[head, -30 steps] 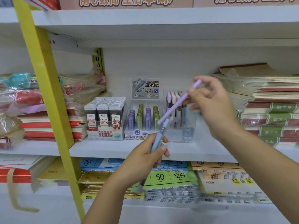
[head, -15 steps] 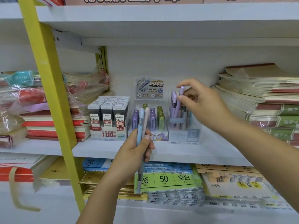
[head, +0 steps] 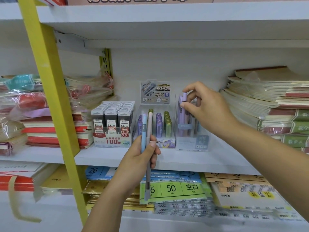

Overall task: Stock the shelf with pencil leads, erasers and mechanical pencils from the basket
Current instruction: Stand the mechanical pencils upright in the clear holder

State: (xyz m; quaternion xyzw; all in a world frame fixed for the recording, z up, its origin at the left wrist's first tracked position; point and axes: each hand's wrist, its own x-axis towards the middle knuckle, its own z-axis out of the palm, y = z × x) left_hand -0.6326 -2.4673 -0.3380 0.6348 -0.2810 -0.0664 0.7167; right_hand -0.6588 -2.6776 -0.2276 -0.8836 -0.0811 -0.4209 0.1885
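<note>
Pencils come first: my left hand (head: 140,158) grips two spares, a blue pencil (head: 144,131) and a pink pencil (head: 149,129), upright near the shelf (head: 117,156) edge. I judge that keeps the next one ready to pass across. Farther right, my right hand (head: 205,111) pinches the top of a purple pencil (head: 184,104) between thumb and fingertips, standing it in the clear box (head: 192,141) among the others. A top pinch lets it slide down between its neighbours. Lead packs (head: 113,124) stand left of the box. The basket is out of view. A second ago the purple pencil slanted in the air between both hands. Now it is in the box, and the spares, then tilted, stand upright.
</note>
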